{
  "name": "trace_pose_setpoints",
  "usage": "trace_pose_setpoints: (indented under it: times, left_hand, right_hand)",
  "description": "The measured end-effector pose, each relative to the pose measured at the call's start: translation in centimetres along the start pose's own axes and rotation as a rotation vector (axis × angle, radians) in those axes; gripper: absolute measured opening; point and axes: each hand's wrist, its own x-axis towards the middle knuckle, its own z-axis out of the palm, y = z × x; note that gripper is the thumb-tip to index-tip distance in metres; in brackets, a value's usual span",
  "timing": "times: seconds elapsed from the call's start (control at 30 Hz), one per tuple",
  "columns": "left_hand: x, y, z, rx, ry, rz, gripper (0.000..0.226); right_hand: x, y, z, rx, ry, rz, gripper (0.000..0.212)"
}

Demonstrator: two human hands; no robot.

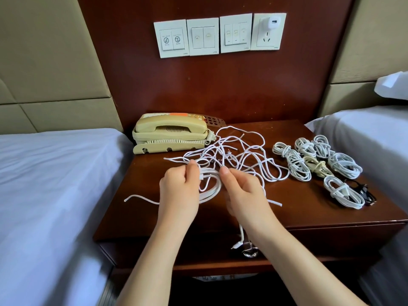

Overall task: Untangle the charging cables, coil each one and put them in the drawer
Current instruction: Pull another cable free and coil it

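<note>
A tangle of white charging cables (238,151) sprawls over the middle of the dark wooden nightstand (309,208). My left hand (178,191) grips a partly wound white coil (209,186) by its upper edge, with a plug end showing by the thumb. My right hand (242,191) pinches the same coil's strands from the right side. Several finished coiled cables (309,160) lie in a group on the nightstand's right part. One cable end (239,241) hangs over the front edge by the drawer (287,241), which is closed, with a metal pull (250,252).
A beige telephone (172,135) stands at the back left of the nightstand. A black cable (364,191) lies at the right edge. Beds with white sheets flank both sides (44,184). Wall switches and a plugged charger (272,23) sit on the panel above.
</note>
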Motion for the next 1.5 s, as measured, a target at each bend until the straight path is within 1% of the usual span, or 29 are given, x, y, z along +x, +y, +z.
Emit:
trace_pose_setpoints:
  times: [0.13,0.17,0.23,0.33,0.43,0.47,0.53,0.63,0.73,0.83,0.93,1.0,1.07,1.17,1.23,1.3,1.37,1.4,1.5]
  left_hand:
    - [-0.1,0.5,-0.4,-0.157,-0.229,-0.047,0.054]
    - [-0.2,0.6,-0.5,-0.195,-0.258,-0.049,0.055]
    - [-0.1,0.8,-0.6,-0.253,-0.261,-0.066,0.059]
    - [-0.1,0.7,-0.7,-0.297,-0.274,-0.083,0.064]
    - [-0.3,0.9,-0.7,-0.28,-0.278,-0.05,0.063]
    - [-0.3,0.9,-0.7,-0.265,-0.267,-0.038,0.064]
    - [-0.2,0.9,-0.7,-0.24,-0.198,-0.013,0.063]
    - [0.2,0.5,-0.7,-0.248,-0.012,-0.041,0.057]
    - [0.5,0.2,-0.8,-0.169,0.11,-0.051,0.056]
    - [0.6,-0.1,-0.9,0.0,0.191,0.045,0.057]
    - [1.0,-0.8,-0.9,0.173,0.246,0.173,0.057]
    - [1.2,-1.4,-0.9,0.24,0.254,0.214,0.052]
    - [1.3,-1.5,-0.9,0.297,0.219,0.216,0.048]
    - [1.1,-1.3,-0.8,0.372,0.1,0.253,0.046]
    - [0.9,-0.9,-0.6,0.388,0.032,0.275,0.049]
    - [0.6,-0.7,-0.2,0.384,-0.036,0.24,0.05]
    - [0.5,-0.8,0.3,0.325,-0.096,0.134,0.05]
    - [0.6,-0.9,0.4,0.271,-0.098,0.071,0.052]
    - [1.0,-1.1,0.2,0.095,0.018,-0.101,0.054]
  right_hand:
    - [0.4,-0.3,-1.4,0.035,-0.026,-0.007,0.043]
    - [0.5,-0.2,-1.4,0.039,-0.037,-0.002,0.044]
    - [0.4,-0.1,-1.1,-0.001,-0.073,0.008,0.046]
    - [0.4,0.6,-0.7,-0.091,-0.116,0.014,0.044]
    - [0.7,0.7,-0.6,-0.162,-0.084,-0.059,0.049]
    - [0.8,0.6,-0.6,-0.186,-0.073,-0.078,0.05]
    - [0.6,0.4,-0.7,-0.23,-0.097,-0.081,0.044]
    - [-0.4,-0.3,-0.7,-0.385,-0.216,-0.09,0.036]
    - [-1.4,-0.9,0.1,-0.548,-0.337,-0.157,0.026]
    - [-1.9,-1.0,0.8,-0.678,-0.392,-0.209,0.02]
    - [-2.1,-1.2,1.2,-0.764,-0.428,-0.307,0.024]
    - [-2.1,-1.5,1.2,-0.808,-0.388,-0.387,0.027]
    - [-2.1,-1.7,0.8,-0.837,-0.287,-0.471,0.027]
    - [-1.3,-1.7,-0.7,-0.839,-0.152,-0.49,0.034]
    - [-0.9,-1.8,-1.5,-0.822,-0.125,-0.51,0.035]
    - [-0.6,-1.7,-1.8,-0.812,-0.153,-0.513,0.036]
    - [-0.6,-1.5,-1.9,-0.769,-0.178,-0.511,0.033]
    - [-0.7,-1.5,-1.8,-0.739,-0.192,-0.513,0.03]
    - [-1.2,-1.4,-0.8,-0.755,-0.293,-0.502,0.027]
